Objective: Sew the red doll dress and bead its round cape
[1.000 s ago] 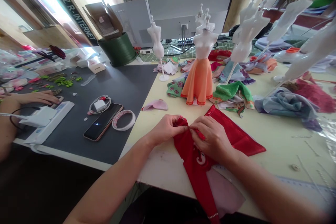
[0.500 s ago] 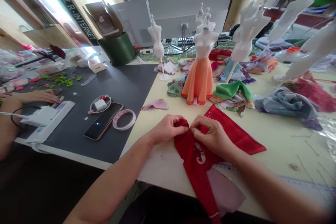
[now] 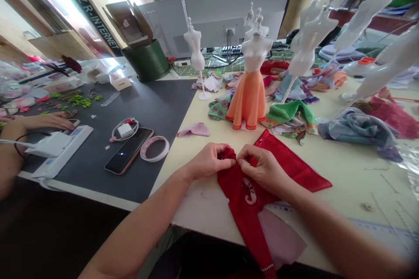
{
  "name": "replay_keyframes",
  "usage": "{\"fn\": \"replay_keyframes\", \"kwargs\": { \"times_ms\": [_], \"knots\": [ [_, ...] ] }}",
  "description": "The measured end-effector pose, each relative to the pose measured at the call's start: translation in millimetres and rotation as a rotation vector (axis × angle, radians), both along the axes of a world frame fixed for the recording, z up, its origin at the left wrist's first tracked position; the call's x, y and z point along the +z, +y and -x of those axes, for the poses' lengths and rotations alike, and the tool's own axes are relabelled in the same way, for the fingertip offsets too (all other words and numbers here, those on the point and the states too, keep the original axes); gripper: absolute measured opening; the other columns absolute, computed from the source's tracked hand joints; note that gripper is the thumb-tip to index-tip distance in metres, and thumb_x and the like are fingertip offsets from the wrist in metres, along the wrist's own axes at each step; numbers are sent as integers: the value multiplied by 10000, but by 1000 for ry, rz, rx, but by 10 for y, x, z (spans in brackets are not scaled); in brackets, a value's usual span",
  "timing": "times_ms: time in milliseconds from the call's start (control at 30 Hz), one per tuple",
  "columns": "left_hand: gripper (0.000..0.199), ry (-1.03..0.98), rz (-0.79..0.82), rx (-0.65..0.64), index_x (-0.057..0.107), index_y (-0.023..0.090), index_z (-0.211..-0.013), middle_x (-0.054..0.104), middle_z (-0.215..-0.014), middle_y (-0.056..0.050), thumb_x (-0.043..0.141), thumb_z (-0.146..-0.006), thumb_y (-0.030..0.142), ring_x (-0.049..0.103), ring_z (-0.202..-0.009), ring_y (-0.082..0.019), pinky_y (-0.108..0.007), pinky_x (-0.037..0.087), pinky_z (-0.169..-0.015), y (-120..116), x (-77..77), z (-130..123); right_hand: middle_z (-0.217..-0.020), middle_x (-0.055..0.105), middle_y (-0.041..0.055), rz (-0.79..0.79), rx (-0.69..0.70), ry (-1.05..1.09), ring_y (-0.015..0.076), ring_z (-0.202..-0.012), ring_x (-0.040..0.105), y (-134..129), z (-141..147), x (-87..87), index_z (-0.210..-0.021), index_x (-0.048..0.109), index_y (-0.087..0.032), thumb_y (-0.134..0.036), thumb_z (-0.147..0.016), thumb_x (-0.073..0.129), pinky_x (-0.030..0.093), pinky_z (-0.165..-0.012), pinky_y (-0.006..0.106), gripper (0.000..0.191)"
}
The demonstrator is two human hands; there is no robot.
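- A doll-clothes sewing workshop
- white miniature dress forms [image 3: 257, 54], one wearing an orange skirt [image 3: 248, 100]
- patterned fabric scraps [image 3: 290, 115] heaped on the table [image 3: 347, 187]
- a red cloth panel [image 3: 244, 213]
- a clear ruler [image 3: 382, 231]
- a dark cutting mat [image 3: 157, 104]

Red cloth [image 3: 244, 216], matt; mannequin [image 3: 254, 56], smooth white plastic.

Orange skirt [image 3: 248, 102] on white dress form [image 3: 256, 54]; smartphone [image 3: 128, 151] and tape roll [image 3: 155, 148] on dark cutting mat [image 3: 163, 100].
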State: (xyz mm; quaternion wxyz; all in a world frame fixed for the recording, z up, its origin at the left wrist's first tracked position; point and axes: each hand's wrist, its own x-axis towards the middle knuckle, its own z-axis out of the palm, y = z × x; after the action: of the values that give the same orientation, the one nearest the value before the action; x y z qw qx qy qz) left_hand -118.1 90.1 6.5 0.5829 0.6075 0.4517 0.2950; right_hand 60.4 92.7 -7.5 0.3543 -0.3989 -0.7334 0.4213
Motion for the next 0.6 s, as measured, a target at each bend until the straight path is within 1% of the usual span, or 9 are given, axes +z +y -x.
{"fn": "replay_keyframes", "kwargs": {
  "times_ms": [200, 433, 500, 600],
  "knots": [
    [129, -16, 2, -16, 442, 151, -652, 375, -634, 47, 550, -707, 195, 327, -595, -69, -203, 265, -523, 4, -14, -7, -665, 533, -31, 40, 0, -29, 113, -597, 500, -24, 9, -40, -697, 474, -197, -128, -755, 461, 402, -529, 219, 92],
    [121, -50, 36, -1, 452, 152, -669, 389, -646, 46, 555, -702, 206, 339, -594, -68, -202, 272, -527, -2, -16, -1, -640, 509, -35, 91, 24, 31, 106, -585, 478, -27, 14, -7, -690, 481, -189, -131, -759, 458, 394, -521, 210, 93],
    [136, -48, 30, 5, 464, 149, -674, 408, -650, 43, 569, -709, 228, 356, -596, -69, -201, 284, -531, -4, -6, -6, -637, 509, -34, 89, 30, 45, 106, -586, 478, -19, 15, -1, -683, 486, -187, -132, -758, 461, 393, -521, 209, 96],
    [179, -21, 0, 26, 484, 145, -677, 440, -651, 40, 605, -702, 275, 380, -591, -69, -199, 302, -534, -8, 7, -18, -646, 525, -29, 45, 8, 31, 111, -602, 495, -11, 15, -16, -676, 490, -188, -129, -751, 468, 406, -541, 217, 98]
  ]
}}
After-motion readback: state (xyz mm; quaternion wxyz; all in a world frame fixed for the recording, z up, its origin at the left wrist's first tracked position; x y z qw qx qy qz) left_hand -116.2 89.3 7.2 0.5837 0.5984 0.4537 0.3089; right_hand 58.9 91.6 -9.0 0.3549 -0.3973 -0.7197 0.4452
